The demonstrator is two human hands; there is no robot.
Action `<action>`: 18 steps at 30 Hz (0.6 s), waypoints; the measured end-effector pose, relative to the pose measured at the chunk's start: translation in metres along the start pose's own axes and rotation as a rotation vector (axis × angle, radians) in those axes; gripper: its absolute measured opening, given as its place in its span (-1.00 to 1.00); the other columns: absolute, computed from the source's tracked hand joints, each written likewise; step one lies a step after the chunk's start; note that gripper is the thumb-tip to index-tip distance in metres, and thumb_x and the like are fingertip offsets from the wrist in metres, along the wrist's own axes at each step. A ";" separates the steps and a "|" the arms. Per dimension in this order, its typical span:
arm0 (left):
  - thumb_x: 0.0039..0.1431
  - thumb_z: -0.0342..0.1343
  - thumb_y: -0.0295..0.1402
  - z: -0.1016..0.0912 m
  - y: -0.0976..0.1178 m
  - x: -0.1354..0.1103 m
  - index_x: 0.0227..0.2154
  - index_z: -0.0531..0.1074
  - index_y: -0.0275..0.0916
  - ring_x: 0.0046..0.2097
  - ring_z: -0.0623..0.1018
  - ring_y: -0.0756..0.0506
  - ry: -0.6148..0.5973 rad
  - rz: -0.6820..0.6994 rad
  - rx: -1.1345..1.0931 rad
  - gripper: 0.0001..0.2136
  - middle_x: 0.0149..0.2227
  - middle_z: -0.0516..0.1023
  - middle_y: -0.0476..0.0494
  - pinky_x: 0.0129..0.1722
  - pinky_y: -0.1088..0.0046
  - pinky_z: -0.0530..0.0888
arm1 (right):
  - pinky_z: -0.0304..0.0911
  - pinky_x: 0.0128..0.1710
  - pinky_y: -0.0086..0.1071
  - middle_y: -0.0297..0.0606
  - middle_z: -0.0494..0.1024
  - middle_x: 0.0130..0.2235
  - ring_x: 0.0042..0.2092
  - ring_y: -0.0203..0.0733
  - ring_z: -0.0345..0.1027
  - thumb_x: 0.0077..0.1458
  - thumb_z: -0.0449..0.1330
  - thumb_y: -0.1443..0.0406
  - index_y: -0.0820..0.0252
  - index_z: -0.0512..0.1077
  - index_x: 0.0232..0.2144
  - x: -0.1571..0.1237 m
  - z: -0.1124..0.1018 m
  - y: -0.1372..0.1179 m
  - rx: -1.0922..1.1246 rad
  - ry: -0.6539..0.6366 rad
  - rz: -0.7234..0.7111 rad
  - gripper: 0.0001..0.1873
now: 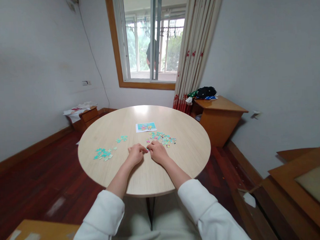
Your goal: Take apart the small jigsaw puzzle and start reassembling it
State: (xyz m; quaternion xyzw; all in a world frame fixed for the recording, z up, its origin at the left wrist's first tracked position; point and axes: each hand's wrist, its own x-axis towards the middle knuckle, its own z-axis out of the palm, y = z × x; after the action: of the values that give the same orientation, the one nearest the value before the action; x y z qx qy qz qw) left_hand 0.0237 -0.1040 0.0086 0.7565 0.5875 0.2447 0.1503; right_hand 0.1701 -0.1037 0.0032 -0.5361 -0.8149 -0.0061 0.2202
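Observation:
My left hand (136, 153) and my right hand (157, 151) meet over the middle of the round table (152, 181). Their fingertips are closed on small jigsaw pieces (147, 149), mostly hidden by the fingers, so I cannot tell whether these are joined. Just beyond my right hand spreads a pile of multicoloured jigsaw pieces (163, 137). Left of my left hand lies a heap of teal and pale pieces (103, 153), with a smaller teal cluster (121, 139) behind it. A picture card (146, 126) with a teal background lies flat beyond both hands.
A wooden cabinet (221, 120) with dark cloth (206, 92) on top stands behind the table at right. A small wooden stand (89, 117) holds papers at back left. Past the window (140, 46) a person (148, 54) is partly visible.

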 end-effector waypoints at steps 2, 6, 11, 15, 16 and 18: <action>0.00 -0.09 -0.62 0.000 -0.001 0.000 -0.42 0.57 -0.16 -0.08 0.48 -0.13 0.009 0.038 -0.014 -0.66 -0.22 0.56 -0.12 -0.02 0.21 0.20 | 0.15 -0.13 -0.38 -0.20 0.45 -0.21 -0.08 -0.17 0.25 0.14 0.02 0.42 0.13 0.51 -0.24 0.000 0.001 0.001 0.019 0.002 -0.004 -0.73; 0.02 -0.09 -0.59 0.000 -0.007 0.003 -0.42 0.58 -0.18 -0.12 0.50 -0.13 0.115 -0.037 -0.013 -0.67 -0.24 0.56 -0.13 -0.01 0.22 0.22 | 0.15 -0.11 -0.39 -0.18 0.45 -0.21 -0.08 -0.19 0.24 0.13 0.00 0.47 0.18 0.49 -0.27 0.000 0.002 0.002 0.033 0.031 0.011 -0.72; 0.02 -0.10 -0.57 0.002 -0.013 0.006 -0.42 0.58 -0.18 -0.09 0.51 -0.14 0.106 -0.087 0.003 -0.67 -0.23 0.59 -0.13 0.02 0.21 0.23 | 0.16 -0.14 -0.38 -0.18 0.46 -0.27 -0.13 -0.18 0.26 0.10 0.00 0.49 0.21 0.48 -0.38 0.000 0.001 0.001 0.023 0.026 0.016 -0.74; 0.04 -0.09 -0.55 0.003 -0.012 0.007 -0.39 0.58 -0.17 -0.07 0.51 -0.14 0.073 -0.085 0.031 -0.68 -0.21 0.60 -0.13 0.01 0.23 0.24 | 0.17 -0.16 -0.39 -0.20 0.46 -0.28 -0.17 -0.20 0.27 0.07 0.01 0.50 0.21 0.47 -0.41 -0.001 0.001 0.001 0.056 0.023 -0.029 -0.75; 0.04 -0.09 -0.54 0.003 -0.012 0.007 -0.38 0.58 -0.17 -0.07 0.51 -0.13 0.071 -0.084 0.037 -0.68 -0.20 0.60 -0.14 0.01 0.24 0.25 | 0.17 -0.16 -0.40 -0.20 0.46 -0.29 -0.17 -0.20 0.27 0.06 0.02 0.50 0.21 0.47 -0.42 -0.001 0.001 0.002 0.065 0.026 -0.038 -0.76; 0.04 -0.09 -0.55 0.002 -0.011 0.007 -0.36 0.58 -0.17 -0.07 0.51 -0.13 0.068 -0.087 0.046 -0.68 -0.18 0.59 -0.13 0.00 0.25 0.26 | 0.17 -0.16 -0.40 -0.20 0.46 -0.29 -0.17 -0.20 0.27 0.05 0.02 0.50 0.21 0.47 -0.43 -0.001 0.002 0.002 0.076 0.036 -0.045 -0.76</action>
State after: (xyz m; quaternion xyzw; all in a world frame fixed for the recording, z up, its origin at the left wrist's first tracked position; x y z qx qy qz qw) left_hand 0.0172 -0.0947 0.0025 0.7247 0.6302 0.2500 0.1230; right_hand 0.1719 -0.1032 0.0005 -0.5087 -0.8224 0.0102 0.2547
